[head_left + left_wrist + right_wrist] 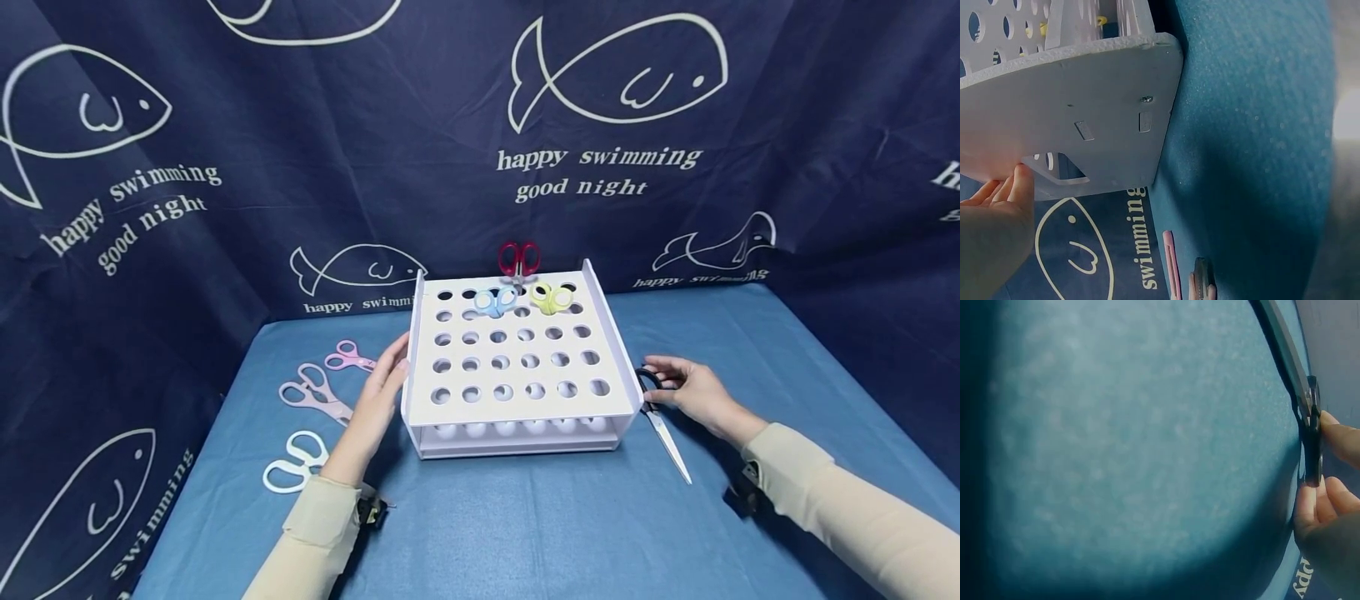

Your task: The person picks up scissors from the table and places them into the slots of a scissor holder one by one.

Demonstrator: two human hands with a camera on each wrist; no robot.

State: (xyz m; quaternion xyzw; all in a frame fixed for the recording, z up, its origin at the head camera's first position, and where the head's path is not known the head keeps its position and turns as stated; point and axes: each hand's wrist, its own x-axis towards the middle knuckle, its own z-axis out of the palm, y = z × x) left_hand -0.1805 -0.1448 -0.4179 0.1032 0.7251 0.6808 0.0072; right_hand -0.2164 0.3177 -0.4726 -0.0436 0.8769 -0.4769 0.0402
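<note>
A white rack [487,405] with rows of round holes stands at the middle of the table. My left hand [385,379] rests against its left side panel [1054,112], fingertips close to the slot cut in it. With thumb and fingers, my right hand [697,393] pinches the black handles of a pair of scissors [664,433] beside the rack's right side. Their silver blades point toward the front of the table; the right wrist view also shows these scissors [1311,447] between the fingers. Red scissors [519,257], blue scissors [496,301] and yellow scissors [551,298] stand in the rack's back holes, handles up.
Left of the rack lie pink scissors [347,356], pale pink scissors [315,398] and white-handled scissors [296,465], partly behind my left arm. A blue cloth [510,525] covers the table, and a dark fish-print curtain [450,167] hangs behind it.
</note>
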